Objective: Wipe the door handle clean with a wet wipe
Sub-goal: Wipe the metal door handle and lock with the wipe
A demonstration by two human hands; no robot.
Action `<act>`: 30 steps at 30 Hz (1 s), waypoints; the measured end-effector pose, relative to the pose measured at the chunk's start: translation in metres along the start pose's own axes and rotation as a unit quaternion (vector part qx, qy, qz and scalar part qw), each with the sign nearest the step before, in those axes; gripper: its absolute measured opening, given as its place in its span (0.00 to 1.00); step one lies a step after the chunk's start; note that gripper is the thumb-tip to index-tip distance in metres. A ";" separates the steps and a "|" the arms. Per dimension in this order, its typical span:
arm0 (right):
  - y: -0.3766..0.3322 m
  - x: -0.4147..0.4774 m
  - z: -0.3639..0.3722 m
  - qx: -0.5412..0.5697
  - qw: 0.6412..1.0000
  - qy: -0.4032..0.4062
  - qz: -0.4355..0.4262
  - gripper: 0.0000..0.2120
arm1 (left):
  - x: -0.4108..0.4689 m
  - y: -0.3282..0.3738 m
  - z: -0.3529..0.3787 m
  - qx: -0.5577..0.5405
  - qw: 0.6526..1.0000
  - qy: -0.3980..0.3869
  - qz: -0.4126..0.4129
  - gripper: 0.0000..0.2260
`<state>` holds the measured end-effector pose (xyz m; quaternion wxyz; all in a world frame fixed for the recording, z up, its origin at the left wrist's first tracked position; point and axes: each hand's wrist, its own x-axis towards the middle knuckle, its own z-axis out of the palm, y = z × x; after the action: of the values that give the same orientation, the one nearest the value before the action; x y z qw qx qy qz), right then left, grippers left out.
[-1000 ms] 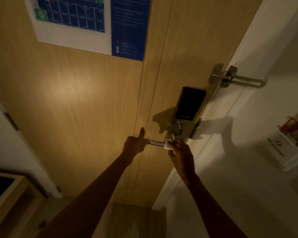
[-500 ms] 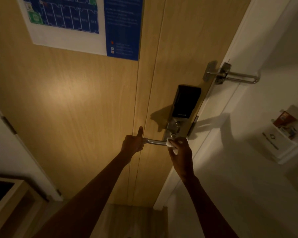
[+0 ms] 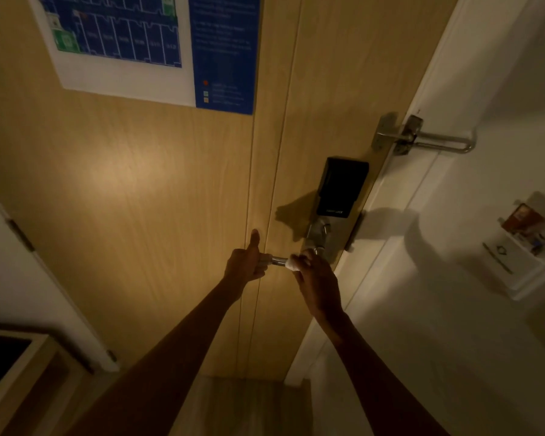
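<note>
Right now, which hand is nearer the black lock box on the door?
Right. The right hand holds the wet wipe on the door handle just below the black lock box; the left hand grips the handle's free end, further left.

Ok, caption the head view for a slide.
Left hand steadies the handle while right hand rubs it with a wipe.

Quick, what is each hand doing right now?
Left hand: closed around the free end of the door handle, thumb up.
Right hand: closed, holding the wet wipe against the handle.
</note>
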<state>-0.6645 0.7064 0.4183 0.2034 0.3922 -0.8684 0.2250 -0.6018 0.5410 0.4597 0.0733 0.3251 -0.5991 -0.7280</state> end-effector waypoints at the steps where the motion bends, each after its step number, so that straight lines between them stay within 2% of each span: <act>1: 0.009 -0.002 -0.002 -0.003 1.000 -0.003 0.006 0.13 | 0.000 0.001 0.000 0.005 1.000 0.001 -0.003 0.33; 5: 0.028 -0.010 -0.003 0.015 0.997 0.000 0.072 0.14 | -0.001 0.000 0.000 -0.003 1.000 -0.001 -0.008 0.32; 10: -0.017 0.011 0.005 -0.008 1.000 -0.023 0.014 0.11 | -0.005 -0.001 -0.001 -0.025 0.999 -0.014 -0.027 0.28; 16: 0.010 -0.004 -0.008 -0.022 0.998 -0.003 0.066 0.12 | -0.013 0.008 0.000 -0.019 0.999 -0.021 -0.033 0.31; 24: -0.020 0.010 0.004 -0.019 0.999 0.006 0.028 0.09 | -0.006 0.011 -0.011 0.061 0.996 -0.057 -0.029 0.33; 30: -0.025 0.016 0.008 -0.034 0.998 -0.002 0.050 0.10 | -0.008 0.008 -0.013 0.040 0.996 -0.061 -0.049 0.36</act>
<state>-0.6564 0.6783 0.4262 0.2032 0.3420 -0.8945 0.2039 -0.5911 0.5321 0.4693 -0.0124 0.3118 -0.6141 -0.7250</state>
